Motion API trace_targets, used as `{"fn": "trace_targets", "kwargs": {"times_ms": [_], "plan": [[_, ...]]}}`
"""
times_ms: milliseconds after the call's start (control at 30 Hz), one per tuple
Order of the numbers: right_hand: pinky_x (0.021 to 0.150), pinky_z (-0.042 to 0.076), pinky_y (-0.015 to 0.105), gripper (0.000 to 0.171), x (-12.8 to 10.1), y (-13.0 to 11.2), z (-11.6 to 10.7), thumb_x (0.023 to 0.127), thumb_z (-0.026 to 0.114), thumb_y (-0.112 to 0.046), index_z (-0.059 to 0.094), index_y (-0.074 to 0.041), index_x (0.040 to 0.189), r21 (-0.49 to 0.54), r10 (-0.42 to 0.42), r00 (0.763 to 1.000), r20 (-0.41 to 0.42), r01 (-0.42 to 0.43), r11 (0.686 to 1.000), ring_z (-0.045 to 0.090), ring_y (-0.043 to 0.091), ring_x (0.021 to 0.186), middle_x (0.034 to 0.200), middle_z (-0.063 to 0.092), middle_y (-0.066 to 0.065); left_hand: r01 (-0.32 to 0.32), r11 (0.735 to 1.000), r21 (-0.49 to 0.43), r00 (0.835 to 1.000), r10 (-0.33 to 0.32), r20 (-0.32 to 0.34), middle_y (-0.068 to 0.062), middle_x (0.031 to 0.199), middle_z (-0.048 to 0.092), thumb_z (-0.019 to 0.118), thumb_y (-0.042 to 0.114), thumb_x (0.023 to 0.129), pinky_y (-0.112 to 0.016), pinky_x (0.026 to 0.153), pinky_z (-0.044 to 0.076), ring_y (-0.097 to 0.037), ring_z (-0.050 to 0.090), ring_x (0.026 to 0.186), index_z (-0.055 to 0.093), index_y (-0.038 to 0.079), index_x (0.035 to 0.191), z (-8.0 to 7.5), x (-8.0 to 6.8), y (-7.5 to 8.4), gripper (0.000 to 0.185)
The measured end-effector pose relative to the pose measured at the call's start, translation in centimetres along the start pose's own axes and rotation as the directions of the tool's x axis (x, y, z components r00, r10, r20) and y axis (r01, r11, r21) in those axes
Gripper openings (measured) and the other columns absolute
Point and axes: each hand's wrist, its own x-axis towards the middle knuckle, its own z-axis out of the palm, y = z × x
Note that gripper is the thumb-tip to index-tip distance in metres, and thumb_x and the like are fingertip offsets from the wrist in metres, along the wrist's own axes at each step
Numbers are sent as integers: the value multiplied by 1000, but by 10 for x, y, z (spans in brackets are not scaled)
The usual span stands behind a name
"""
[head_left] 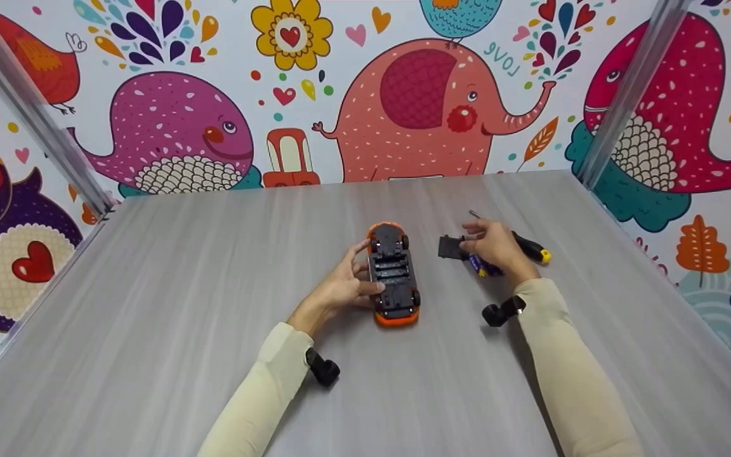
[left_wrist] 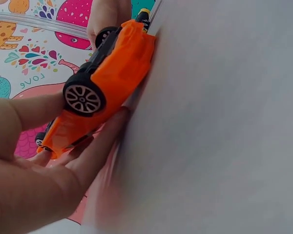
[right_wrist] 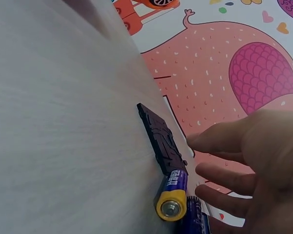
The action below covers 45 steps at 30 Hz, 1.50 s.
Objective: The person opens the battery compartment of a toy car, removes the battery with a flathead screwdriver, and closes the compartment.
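An orange toy car (head_left: 396,295) lies wheels-up on the table, its black underside showing an uncovered compartment with ridged slots. My left hand (head_left: 339,285) grips it along the left side, thumb on the underside; the left wrist view shows fingers around the orange body (left_wrist: 122,68). To the right, my right hand (head_left: 497,246) hovers above some purple batteries (head_left: 481,266) and a thin black cover (head_left: 449,247). In the right wrist view its fingers are loosely bent beside the cover (right_wrist: 161,139) and a yellow-ended battery (right_wrist: 173,197), with nothing visibly held.
A screwdriver with a black and yellow handle (head_left: 533,249) lies just beyond my right hand, partly hidden by it. The grey table (head_left: 181,285) ends at a wall (head_left: 302,95) printed with cartoon animals. Metal posts (head_left: 632,95) stand at the back corners.
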Motion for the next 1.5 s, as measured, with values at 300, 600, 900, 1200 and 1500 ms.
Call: {"fn": "trace_targets", "kwargs": {"times_ms": [300,600,900,1200,1500], "plan": [[112,43,53,52,1,3,1,93,66,-8,51,0,143,-28,3,1000,13,-3,1000,55,40,130,141,56,26,21,1000,-8,1000,-21,-21,-21,149,44,64,-18,83,-49,84,60,-36,63,116,17,25,159,0,1,2,100],[111,44,51,53,1,6,3,93,68,-9,52,1,142,-49,25,999,25,-24,999,55,39,129,141,56,25,25,1000,-7,999,-25,-23,-21,147,45,66,-17,82,-50,85,60,-35,63,115,18,26,159,2,1,1,100],[113,41,51,52,1,4,5,92,68,-12,54,1,141,-124,63,998,6,-62,990,54,38,129,139,59,25,19,1000,-13,999,-19,-25,-20,144,46,64,-19,81,-48,82,61,-33,63,111,19,25,159,3,2,1,100],[111,43,49,48,1,1,5,94,68,-14,57,0,138,-139,148,989,11,-146,980,55,32,122,139,60,22,28,1000,-3,999,-29,-28,-20,144,48,64,-18,81,-48,86,60,-33,63,113,19,25,159,5,1,0,100],[105,46,46,45,-2,-2,4,93,70,-18,58,1,133,-153,144,989,31,-138,979,55,29,113,134,60,22,35,999,-7,999,-35,-34,-19,143,49,64,-17,82,-48,87,60,-32,64,111,19,26,159,2,1,-2,99]]}}
